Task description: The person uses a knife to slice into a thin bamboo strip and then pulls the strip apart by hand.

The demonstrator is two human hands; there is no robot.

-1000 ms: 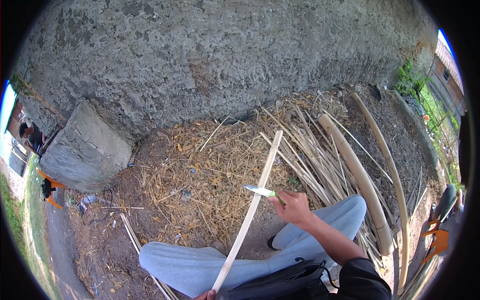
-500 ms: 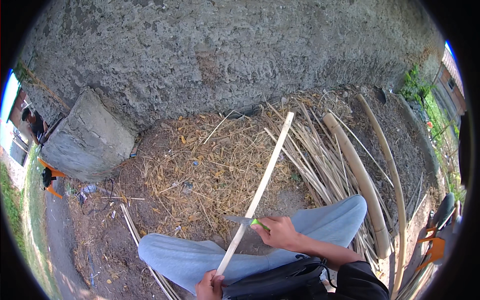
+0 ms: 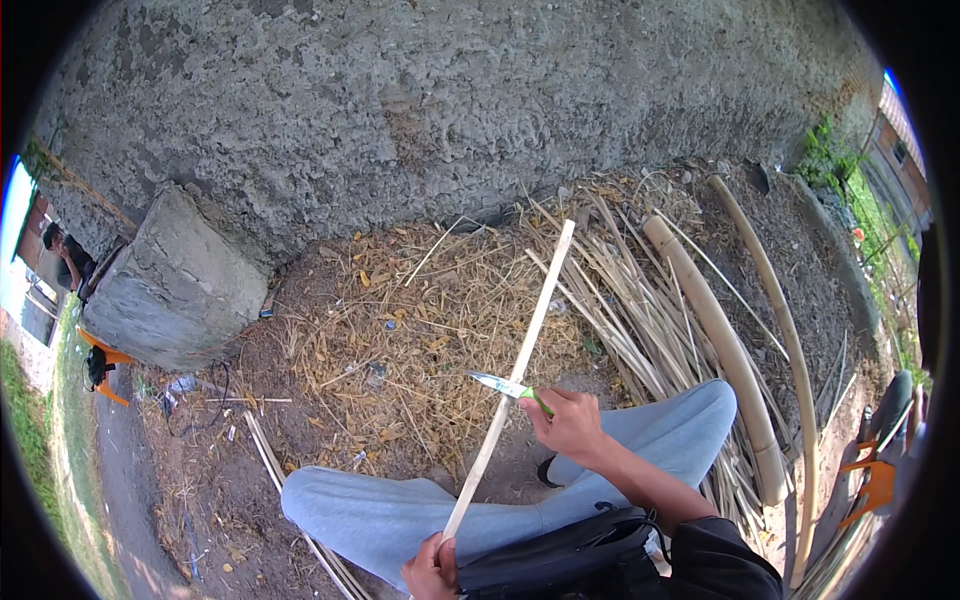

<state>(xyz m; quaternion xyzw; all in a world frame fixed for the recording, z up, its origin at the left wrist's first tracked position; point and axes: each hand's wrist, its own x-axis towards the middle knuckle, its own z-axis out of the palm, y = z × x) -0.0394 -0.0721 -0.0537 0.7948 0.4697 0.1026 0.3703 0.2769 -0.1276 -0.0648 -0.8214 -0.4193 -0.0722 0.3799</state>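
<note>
A long, pale bamboo strip (image 3: 541, 312) slants up and away from my lap. Its near end is gripped by my left hand (image 3: 431, 568), closed around it beside the black bag on my lap. My right hand (image 3: 567, 421) is closed on the green handle of a knife (image 3: 499, 384). The blade points left and lies across the strip at about the middle of its length. My fingers cover most of the handle.
Several thin bamboo strips (image 3: 640, 300) lie heaped at the right, beside a thick bamboo pole (image 3: 715, 350) and a thinner curved pole (image 3: 785, 330). More strips (image 3: 275, 460) lie left of my knee. A concrete block (image 3: 180, 280) stands by the rough wall (image 3: 480, 110). A person (image 3: 68, 257) is at the far left.
My right hand and the knife have moved up along the strip, away from my left hand. The blade has turned and now catches the light. The strip's far end has shifted slightly left.
</note>
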